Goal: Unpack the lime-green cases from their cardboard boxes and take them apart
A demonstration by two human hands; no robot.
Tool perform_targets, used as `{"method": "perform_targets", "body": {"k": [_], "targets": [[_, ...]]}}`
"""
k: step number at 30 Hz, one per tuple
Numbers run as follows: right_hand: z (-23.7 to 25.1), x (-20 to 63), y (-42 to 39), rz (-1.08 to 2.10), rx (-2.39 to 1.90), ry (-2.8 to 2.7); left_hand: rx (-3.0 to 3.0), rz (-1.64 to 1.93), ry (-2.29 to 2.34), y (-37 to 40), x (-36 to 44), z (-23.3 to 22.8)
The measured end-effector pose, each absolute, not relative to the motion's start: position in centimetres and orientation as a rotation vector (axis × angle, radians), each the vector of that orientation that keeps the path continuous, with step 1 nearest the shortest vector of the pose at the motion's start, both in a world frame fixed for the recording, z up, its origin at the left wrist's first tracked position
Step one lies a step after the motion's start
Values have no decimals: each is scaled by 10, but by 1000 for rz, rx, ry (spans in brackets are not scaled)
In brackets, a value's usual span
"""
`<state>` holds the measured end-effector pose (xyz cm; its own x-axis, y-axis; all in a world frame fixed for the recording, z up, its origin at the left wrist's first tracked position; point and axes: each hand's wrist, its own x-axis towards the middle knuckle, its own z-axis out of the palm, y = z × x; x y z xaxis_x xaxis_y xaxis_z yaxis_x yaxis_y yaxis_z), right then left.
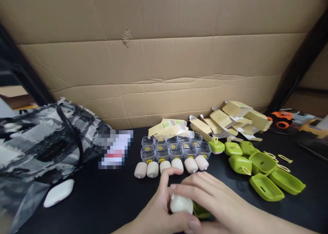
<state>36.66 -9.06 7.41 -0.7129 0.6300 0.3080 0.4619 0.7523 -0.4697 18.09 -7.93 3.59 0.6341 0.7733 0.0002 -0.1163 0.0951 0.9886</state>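
Note:
My left hand (160,208) curls round a whitish rounded piece with a small nub (181,206), thumb below and index finger bent above. Over it from the right comes my right hand (214,196), its fingertips on the piece's top. Beneath my right palm shows part of a green silicone-looking case (201,210), largely hidden by the fingers. Just beyond my hands, several similar pale rounded pieces (153,169) stand in a row, cream and pinkish. Behind them are two rows of clear plastic cups (162,153) with yellow smiley stickers.
Green cases and lids (266,187) lie to the right, with pale yellow loops (285,158) nearby. Opened cardboard boxes (220,119) pile up behind. A white case (59,193) and a black-and-grey bag (64,135) are at left. A cardboard wall (164,59) closes the back.

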Motion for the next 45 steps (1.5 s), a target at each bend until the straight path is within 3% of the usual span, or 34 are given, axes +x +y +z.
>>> {"method": "perform_targets", "body": {"k": [6, 12, 18, 30, 33, 38, 45], "targets": [[84, 391, -82, 382, -939, -2265, 1854, 881, 640, -75, 176, 18], [78, 436, -56, -38, -1518, -2444, 2440, 733, 662, -71, 172, 0], [60, 438, -44, -548, -1493, -2500, 2521, 680, 686, -75, 175, 5], [58, 437, -46, -532, -1418, -2381, 2361, 679, 702, -77, 178, 22], [72, 424, -59, -295, -1258, -2324, 2200, 835, 660, -79, 177, 24], [77, 392, -87, 663, -1035, -2264, 2025, 1076, 607, -84, 177, 23], [58, 382, -84, 1200, -844, -1720, 1507, 959, 531, -84, 176, 30]]}}
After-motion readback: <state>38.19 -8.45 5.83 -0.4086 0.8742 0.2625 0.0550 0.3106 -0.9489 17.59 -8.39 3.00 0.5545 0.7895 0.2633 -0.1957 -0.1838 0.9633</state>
